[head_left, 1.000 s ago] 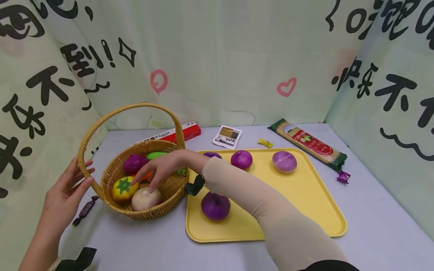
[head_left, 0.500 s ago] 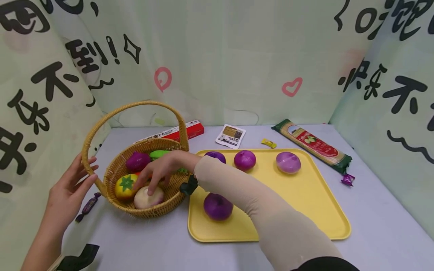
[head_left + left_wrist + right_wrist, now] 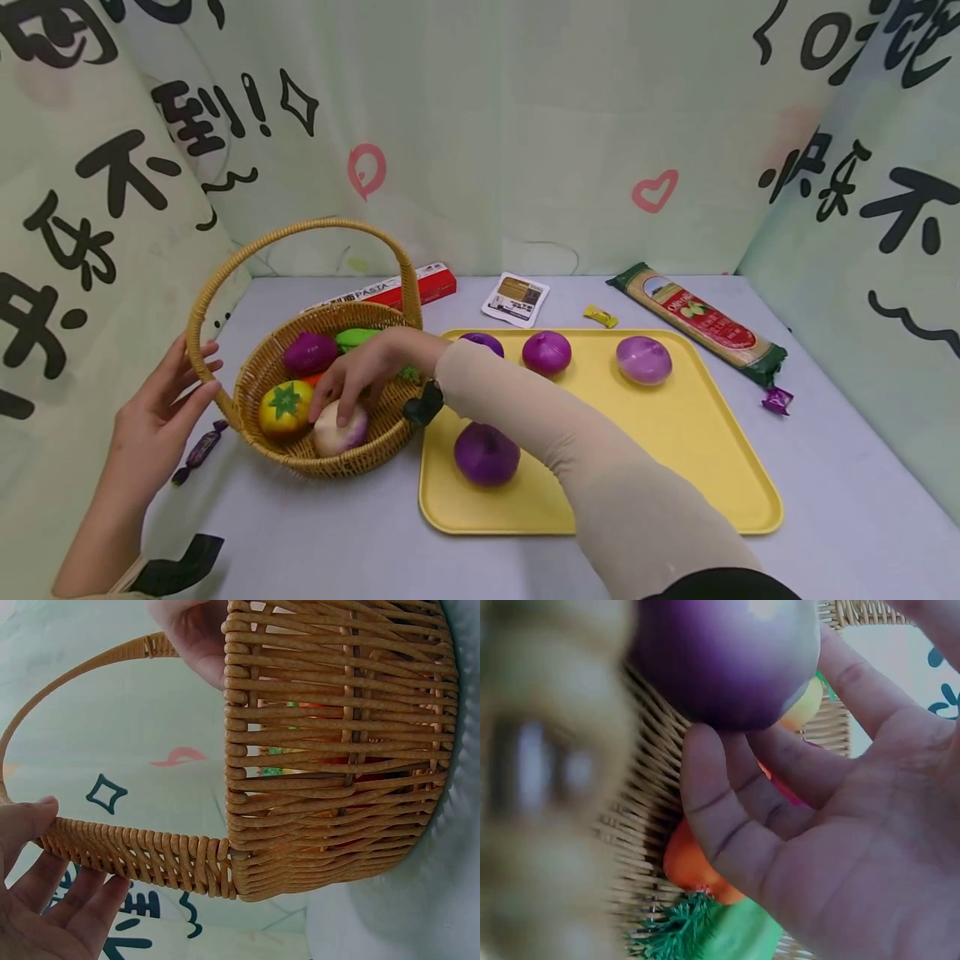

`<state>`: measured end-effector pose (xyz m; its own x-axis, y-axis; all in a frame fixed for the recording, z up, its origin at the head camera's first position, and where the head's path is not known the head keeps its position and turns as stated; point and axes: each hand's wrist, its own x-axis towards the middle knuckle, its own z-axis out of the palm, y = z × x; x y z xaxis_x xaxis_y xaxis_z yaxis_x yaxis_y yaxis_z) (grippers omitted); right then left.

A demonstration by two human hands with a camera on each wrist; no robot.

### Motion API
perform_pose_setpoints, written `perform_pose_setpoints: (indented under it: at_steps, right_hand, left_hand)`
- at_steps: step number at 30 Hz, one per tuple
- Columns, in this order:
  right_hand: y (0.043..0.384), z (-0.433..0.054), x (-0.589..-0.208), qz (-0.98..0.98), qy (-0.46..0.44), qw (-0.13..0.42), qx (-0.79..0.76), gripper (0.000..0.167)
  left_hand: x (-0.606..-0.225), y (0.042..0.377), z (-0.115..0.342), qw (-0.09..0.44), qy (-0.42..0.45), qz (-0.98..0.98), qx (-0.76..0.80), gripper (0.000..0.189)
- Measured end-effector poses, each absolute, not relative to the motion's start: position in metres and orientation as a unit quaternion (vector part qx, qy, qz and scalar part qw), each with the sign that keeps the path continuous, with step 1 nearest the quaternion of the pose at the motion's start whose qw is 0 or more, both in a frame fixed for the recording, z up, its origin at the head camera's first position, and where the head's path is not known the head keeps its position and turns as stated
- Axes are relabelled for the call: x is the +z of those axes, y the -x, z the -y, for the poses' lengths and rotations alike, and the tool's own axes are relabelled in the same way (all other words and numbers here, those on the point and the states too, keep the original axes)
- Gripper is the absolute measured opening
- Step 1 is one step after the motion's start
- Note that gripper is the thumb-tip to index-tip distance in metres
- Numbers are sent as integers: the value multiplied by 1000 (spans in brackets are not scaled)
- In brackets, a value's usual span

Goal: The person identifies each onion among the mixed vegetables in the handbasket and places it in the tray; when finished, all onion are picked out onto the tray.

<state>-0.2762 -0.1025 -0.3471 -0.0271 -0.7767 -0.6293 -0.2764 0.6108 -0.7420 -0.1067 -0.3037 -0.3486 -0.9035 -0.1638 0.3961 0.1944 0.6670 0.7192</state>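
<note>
The left hand pinches the basket handle at left; the right hand curls fingers round the near white-purple onion.

Shows an all-over weave on the honey-tan round wicker basket. Kinda fades from creamy white to purple on the glossy round toy bulb. Goes full golden yellow with a green star on the round toy fruit. Reads flat yellow on the rectangular tray, deep purple on the shiny round toy onion. Mixes red label and dark green ends on the long pasta bag. Pops with black lettering and a pinkish-red heart on the pale green cloth curtain, tbh.
</note>
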Motion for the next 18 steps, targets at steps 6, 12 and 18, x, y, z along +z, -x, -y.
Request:
perform_pose_setpoints:
  at_steps: [6, 12, 18]
  right_hand:
    - [277, 98, -344, -681, 378, 585, -224, 43]
    - [271, 98, -341, -662, 379, 599, -246, 46]
    - [265, 99, -337, -677, 388, 581, -230, 48]
  left_hand:
    - [-348, 107, 303, 218, 12, 886, -409, 66]
    - [-350, 108, 304, 218, 14, 886, -409, 66]
    - [-351, 108, 305, 218, 11, 886, -410, 66]
